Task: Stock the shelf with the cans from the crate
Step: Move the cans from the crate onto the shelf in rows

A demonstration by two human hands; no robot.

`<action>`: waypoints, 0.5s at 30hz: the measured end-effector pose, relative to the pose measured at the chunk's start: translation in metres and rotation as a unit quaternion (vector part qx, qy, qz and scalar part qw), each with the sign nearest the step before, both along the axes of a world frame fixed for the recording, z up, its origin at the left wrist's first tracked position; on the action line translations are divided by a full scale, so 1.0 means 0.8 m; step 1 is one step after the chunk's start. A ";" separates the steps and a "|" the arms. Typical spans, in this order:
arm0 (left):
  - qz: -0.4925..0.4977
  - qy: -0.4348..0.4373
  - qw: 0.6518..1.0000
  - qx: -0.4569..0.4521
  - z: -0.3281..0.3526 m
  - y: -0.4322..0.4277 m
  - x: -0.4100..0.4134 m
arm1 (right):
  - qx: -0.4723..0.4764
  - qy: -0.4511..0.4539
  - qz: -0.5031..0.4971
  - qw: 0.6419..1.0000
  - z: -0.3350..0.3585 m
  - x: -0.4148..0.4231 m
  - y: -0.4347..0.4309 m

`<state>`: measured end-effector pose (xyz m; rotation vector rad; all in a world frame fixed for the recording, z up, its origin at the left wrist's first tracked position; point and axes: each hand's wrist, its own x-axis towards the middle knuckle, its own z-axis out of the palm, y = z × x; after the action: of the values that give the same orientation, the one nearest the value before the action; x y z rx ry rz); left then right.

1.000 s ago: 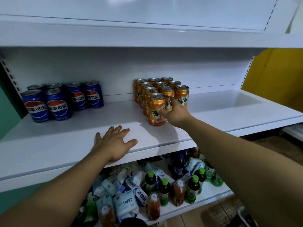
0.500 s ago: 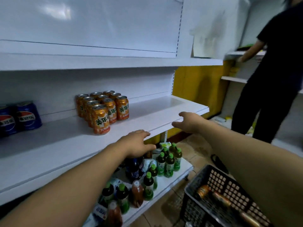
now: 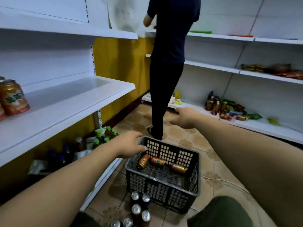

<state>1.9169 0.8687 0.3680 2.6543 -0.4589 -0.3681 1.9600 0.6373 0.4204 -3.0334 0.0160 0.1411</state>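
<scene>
A black plastic crate (image 3: 164, 185) stands on the tiled floor with three orange cans lying on their sides in it: one at the left (image 3: 143, 161), one in the middle (image 3: 158, 161), one at the right (image 3: 178, 168). My left hand (image 3: 129, 145) hovers empty over the crate's far left corner, fingers relaxed. Farther off, my right hand (image 3: 184, 117) reaches out above the floor beyond the crate, empty, fingers loose. Orange cans (image 3: 14, 98) stand on the white shelf (image 3: 68, 102) at the far left edge.
A person in dark clothes (image 3: 167, 63) stands just beyond the crate, facing the far shelves. Several dark cans (image 3: 139, 208) stand on the floor in front of the crate. Bottles (image 3: 105, 135) fill the bottom left shelf. Snack packs and bottles (image 3: 229, 108) lie on the right shelves.
My view has swung right and down from the shelf to the crate. My right hand let go of the orange can on the shelf; both hands have moved toward the crate.
</scene>
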 end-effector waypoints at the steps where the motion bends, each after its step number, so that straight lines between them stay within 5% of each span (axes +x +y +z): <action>1: -0.010 0.011 1.000 0.001 -0.008 -0.012 0.007 | 0.009 0.011 -0.001 1.000 -0.012 0.005 -0.013; 15: -0.014 0.186 0.979 0.082 -0.220 -0.129 0.218 | 0.058 0.192 -0.111 0.973 -0.271 0.151 -0.160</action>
<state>2.0912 0.7654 0.1917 2.6490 -0.3581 -0.9261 2.0812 0.5096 0.2036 -2.8116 0.3615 0.6796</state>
